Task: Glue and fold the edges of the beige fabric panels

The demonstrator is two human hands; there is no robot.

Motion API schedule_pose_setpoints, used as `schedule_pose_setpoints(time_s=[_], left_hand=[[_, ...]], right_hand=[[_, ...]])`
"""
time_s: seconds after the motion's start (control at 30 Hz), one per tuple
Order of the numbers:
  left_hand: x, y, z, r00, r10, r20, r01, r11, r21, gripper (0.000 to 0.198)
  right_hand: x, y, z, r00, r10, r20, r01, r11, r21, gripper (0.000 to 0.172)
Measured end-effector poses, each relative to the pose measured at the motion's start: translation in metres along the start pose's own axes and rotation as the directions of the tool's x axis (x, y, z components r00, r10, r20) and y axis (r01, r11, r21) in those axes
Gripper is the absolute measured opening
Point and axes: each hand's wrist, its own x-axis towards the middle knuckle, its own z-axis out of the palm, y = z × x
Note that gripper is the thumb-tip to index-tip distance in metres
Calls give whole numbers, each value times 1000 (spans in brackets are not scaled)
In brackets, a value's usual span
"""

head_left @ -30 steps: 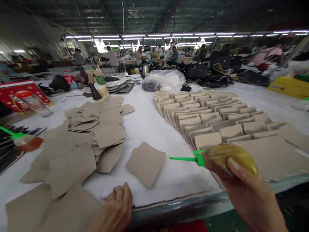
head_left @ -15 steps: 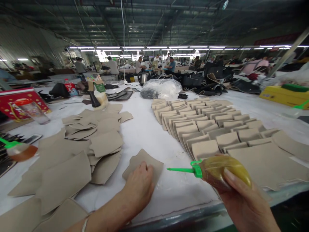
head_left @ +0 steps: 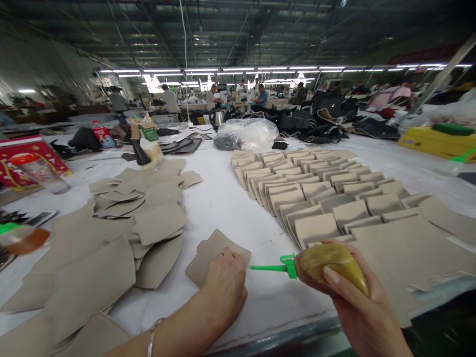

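Note:
A flat taupe piece of leather-like sheet [head_left: 208, 253] lies on the white table top in front of me. My left hand [head_left: 226, 277] rests on its right part with curled fingers, pinning it down; the fingertips are partly hidden. In my right hand [head_left: 357, 297] is a soft squeeze bottle [head_left: 327, 265] of yellow-brown liquid, the fingers wrapped round its body. Its thin green nozzle [head_left: 269, 268] points left, the tip just right of the piece and my left hand. Loose taupe pieces [head_left: 92, 277] are heaped to the left.
Overlapping rows of folded taupe pieces [head_left: 316, 230] cover the right side. A second green-capped bottle [head_left: 24, 239] is at the far left, near a phone [head_left: 40, 218] and a clear cup [head_left: 40, 173]. Farther back lies a plastic bag [head_left: 251, 133]. People work in the background.
My right hand has brought the bottle left, its nozzle closer to the piece. My left hand has shifted slightly right on the piece. The camera view has moved a little.

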Motion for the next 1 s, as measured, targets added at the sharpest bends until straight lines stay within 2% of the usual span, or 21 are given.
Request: schedule_pose_setpoints(time_s=[0.17, 0.33, 0.47, 0.6, 0.83, 0.9, 1.0], left_hand=[[5, -4, 0, 1000, 10, -21, -9, 999, 49, 32], [8, -29, -5, 989, 143, -44, -142, 990, 26, 46], [9, -37, -10, 978, 200, -56, -201, 979, -13, 50], [9, -34, -11, 980, 188, -59, -190, 981, -27, 47], [11, -37, -11, 981, 188, -53, -191, 981, -43, 42], [10, -38, -10, 979, 199, -54, -201, 978, -46, 41], [10, -38, -8, 977, 203, -59, -205, 978, -30, 40]], right_hand=[[-1, 0, 1, 1000, -22, -19, 20, 998, -65, 50], [-1, 5, 8, 988, -155, 17, 154, 953, -261, 51], [6, 12, 9, 959, -263, 108, 284, 861, -422, 52], [14, 19, 8, 898, -352, 265, 441, 720, -536, 50], [18, 23, 17, 828, -421, 371, 558, 541, -630, 46], [16, 23, 17, 820, -422, 386, 568, 518, -640, 45], [16, 25, 15, 836, -387, 389, 547, 541, -639, 45]])
